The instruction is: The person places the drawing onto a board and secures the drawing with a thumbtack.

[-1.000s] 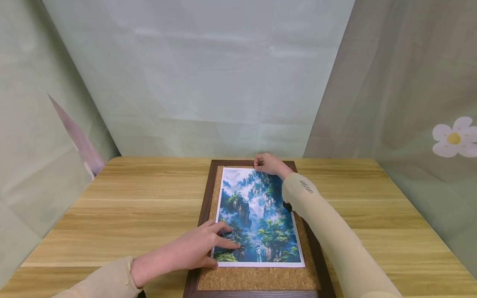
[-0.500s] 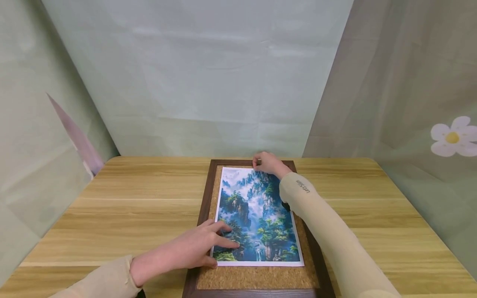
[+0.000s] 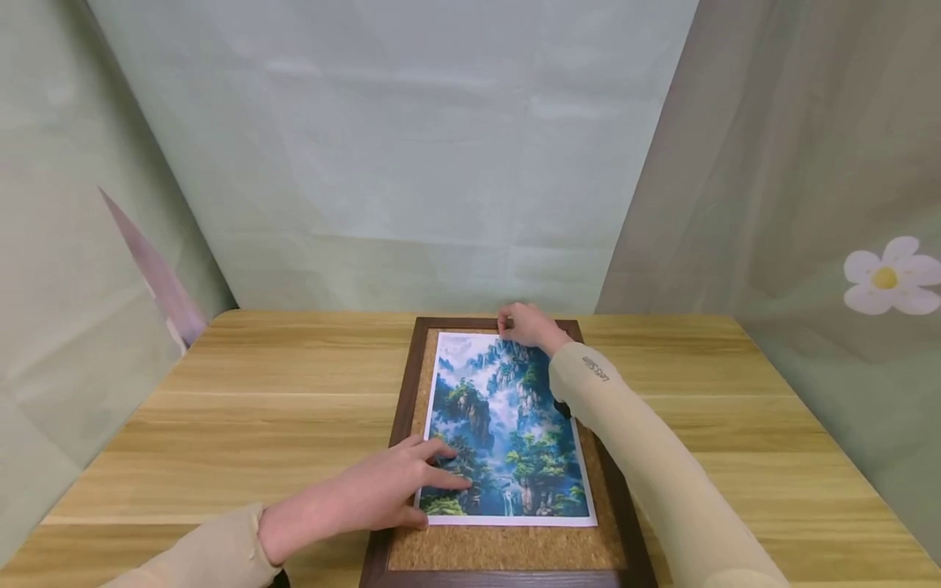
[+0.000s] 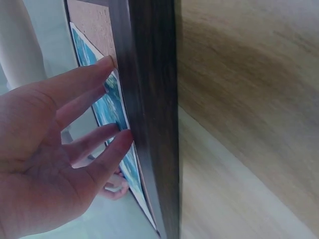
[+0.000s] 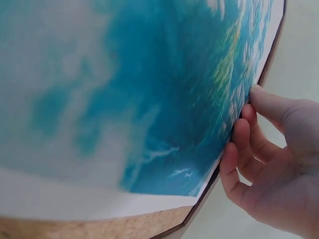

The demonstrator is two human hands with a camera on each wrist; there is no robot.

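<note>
Under my flat left hand (image 3: 382, 490) the print (image 3: 507, 425) lies on the corkboard (image 3: 507, 547); my right hand (image 3: 525, 325) seemingly pinches its unfastened top edge.

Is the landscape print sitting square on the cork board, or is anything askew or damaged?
The landscape print sits left of centre on the cork board, with more cork right and below. No creases or tears show.

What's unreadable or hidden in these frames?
- Head: the right hand covers the print's far edge, so its fingertip contact is hidden.
- Head: the right sleeve covers the cork board's right frame.
- Right wrist: print blurred, too close.
- Left wrist: the left hand is cut off by the edge.
</note>
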